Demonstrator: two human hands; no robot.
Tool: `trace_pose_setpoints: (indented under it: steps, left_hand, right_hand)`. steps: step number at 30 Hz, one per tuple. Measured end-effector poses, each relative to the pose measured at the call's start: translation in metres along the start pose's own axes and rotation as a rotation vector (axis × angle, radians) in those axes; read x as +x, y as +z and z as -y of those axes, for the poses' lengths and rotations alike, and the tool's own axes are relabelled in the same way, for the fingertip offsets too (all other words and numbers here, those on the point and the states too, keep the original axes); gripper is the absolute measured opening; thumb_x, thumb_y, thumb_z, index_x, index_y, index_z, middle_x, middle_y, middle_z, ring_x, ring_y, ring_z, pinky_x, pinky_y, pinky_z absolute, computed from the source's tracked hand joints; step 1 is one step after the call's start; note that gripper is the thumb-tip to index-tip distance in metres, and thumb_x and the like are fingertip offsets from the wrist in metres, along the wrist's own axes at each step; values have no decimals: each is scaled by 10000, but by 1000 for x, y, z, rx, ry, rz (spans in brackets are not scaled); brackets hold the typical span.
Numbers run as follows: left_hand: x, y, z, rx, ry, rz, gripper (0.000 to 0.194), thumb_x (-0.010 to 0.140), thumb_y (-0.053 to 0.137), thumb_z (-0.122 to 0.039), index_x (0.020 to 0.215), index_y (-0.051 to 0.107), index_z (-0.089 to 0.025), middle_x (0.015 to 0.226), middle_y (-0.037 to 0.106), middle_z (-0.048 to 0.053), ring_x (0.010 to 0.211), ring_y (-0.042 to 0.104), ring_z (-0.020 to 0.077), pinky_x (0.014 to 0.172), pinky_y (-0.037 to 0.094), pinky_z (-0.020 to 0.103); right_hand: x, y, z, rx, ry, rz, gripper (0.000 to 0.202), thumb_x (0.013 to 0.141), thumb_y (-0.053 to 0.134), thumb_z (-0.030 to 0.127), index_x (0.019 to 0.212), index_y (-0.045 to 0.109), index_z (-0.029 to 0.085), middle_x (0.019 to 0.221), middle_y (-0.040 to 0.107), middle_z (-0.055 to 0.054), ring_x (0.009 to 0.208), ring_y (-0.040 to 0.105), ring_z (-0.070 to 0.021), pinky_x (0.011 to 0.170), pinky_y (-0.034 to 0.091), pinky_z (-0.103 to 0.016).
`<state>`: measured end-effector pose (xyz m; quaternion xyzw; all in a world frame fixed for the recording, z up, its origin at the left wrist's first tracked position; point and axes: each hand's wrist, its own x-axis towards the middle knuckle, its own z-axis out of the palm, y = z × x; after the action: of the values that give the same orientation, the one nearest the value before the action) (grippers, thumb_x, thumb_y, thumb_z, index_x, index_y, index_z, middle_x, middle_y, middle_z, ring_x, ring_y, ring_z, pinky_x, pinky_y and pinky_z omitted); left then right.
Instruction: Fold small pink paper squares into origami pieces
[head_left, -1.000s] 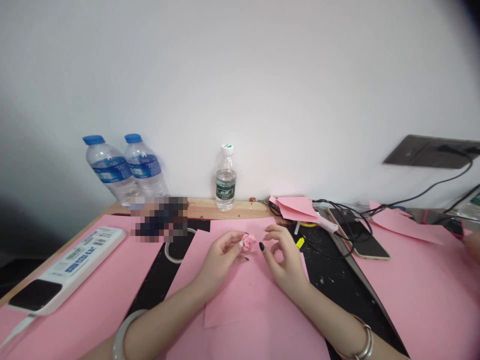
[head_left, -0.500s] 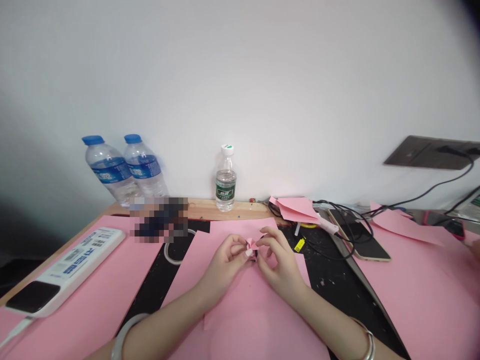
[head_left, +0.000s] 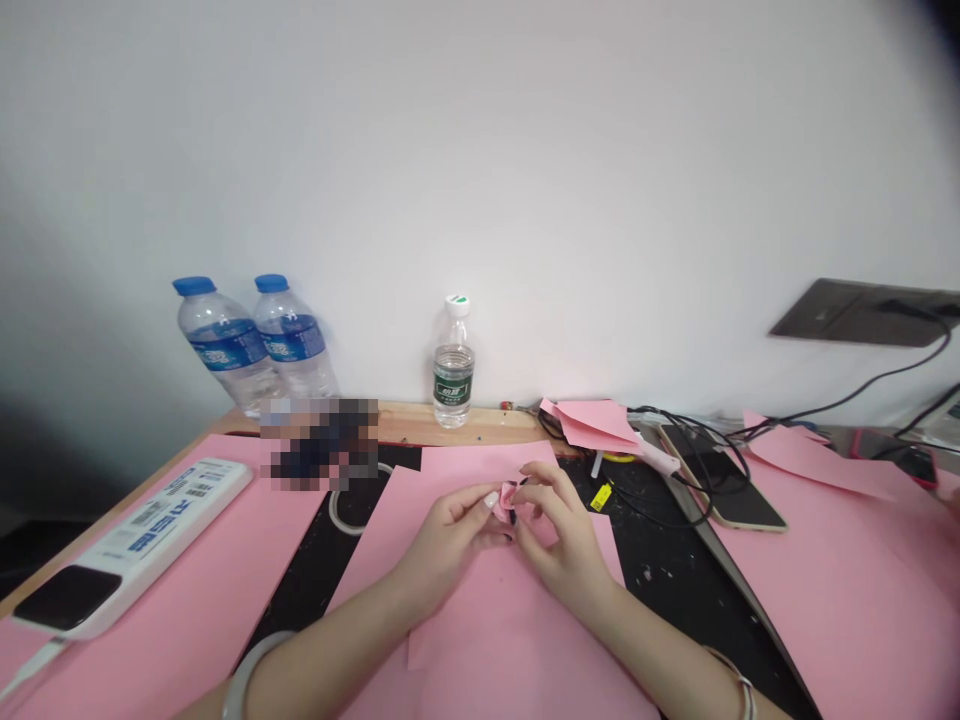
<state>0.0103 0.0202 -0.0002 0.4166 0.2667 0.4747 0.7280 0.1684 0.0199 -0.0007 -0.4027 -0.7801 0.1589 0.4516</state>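
A small folded piece of pink paper (head_left: 507, 494) is held up between my two hands, above the large pink sheets (head_left: 487, 610) on the desk. My left hand (head_left: 450, 545) pinches its left side between thumb and fingers. On the other side, the fingertips of my right hand (head_left: 559, 520) close on its right edge, with the index finger bent over it. Dark nails or spots show beside the paper; its lower part is partly hidden by my fingers.
A small water bottle (head_left: 453, 375) stands behind my hands, two larger bottles (head_left: 225, 345) at the left. A white power bank (head_left: 135, 545) lies left. Folded pink paper (head_left: 592, 424), black cables and a phone (head_left: 724, 478) are at the right.
The small pink piece has turned and now shows a rounder, cupped shape. My left thumb has shifted up and left along it, and the left fingers have moved beneath. The view has tilted slightly.
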Motion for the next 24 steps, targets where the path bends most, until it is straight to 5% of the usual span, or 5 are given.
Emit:
trace_pose_setpoints:
  steps: [12,20,24]
  left_hand:
    - [0,-6,-2,330,38,-39,313,867,497,-367,625,546,-176,632,526,-9,638,456,153,634,341,264]
    - [1,-12,-2,502,21,5,352,876,465,-341,578,557,-177,630,568,12,630,477,164,618,334,267]
    - [2,-10,-3,447,39,-12,330,869,490,-328,585,557,-174,646,572,6,645,494,157,635,364,269]
  right_hand:
    - [-2,0,0,-53,-78,83,268,750,496,35,913,577,232,1170,464,-106,1077,499,-251,833,476,-385]
    - [-1,-2,1,-12,-84,190,305,712,498,7,898,585,233,1185,472,-107,1096,494,-253,758,509,-339]
    - [-1,-2,-2,-5,-65,183,301,711,508,13,910,575,229,1202,469,-106,1123,486,-253,880,474,-388]
